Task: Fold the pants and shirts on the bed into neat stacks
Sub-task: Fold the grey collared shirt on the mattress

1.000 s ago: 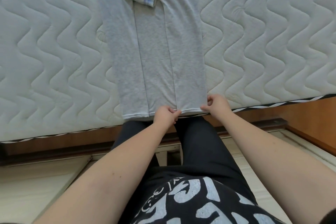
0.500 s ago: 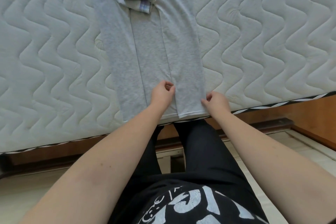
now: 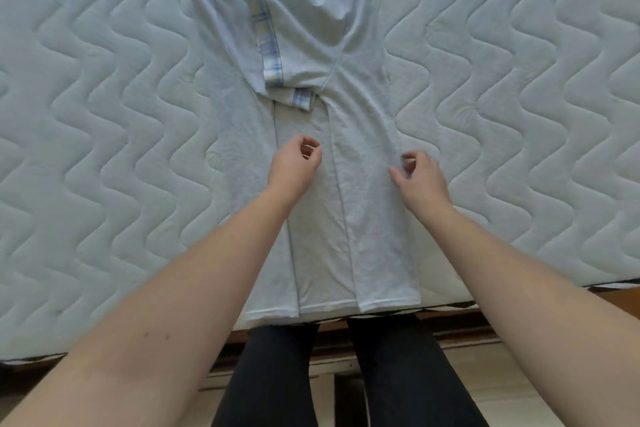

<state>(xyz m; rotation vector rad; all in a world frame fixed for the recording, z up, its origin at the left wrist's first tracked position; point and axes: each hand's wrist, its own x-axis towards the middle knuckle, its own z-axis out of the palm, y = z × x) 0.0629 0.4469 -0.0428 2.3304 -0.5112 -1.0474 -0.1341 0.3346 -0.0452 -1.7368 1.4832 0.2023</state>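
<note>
The shirt (image 3: 360,184) is soft, matt, pale grey knit cloth, faintly heathered, with fine creases and stitched hems along its near edge. Its sleeve cuffs (image 3: 266,42), towards 12 o'clock, carry a woven plaid trim in blue, white and pale yellow, smoother-looking than the knit. The mattress (image 3: 104,149) beneath is matt, off-white quilted fabric, puffed between wavy stitch lines, with a black-and-white woven piping along its edge at 5 o'clock. The bed frame (image 3: 616,298) below that edge looks like smooth brown wood with a low sheen. The person's trousers (image 3: 277,374), at 6 o'clock, are dark, matt cloth.
</note>
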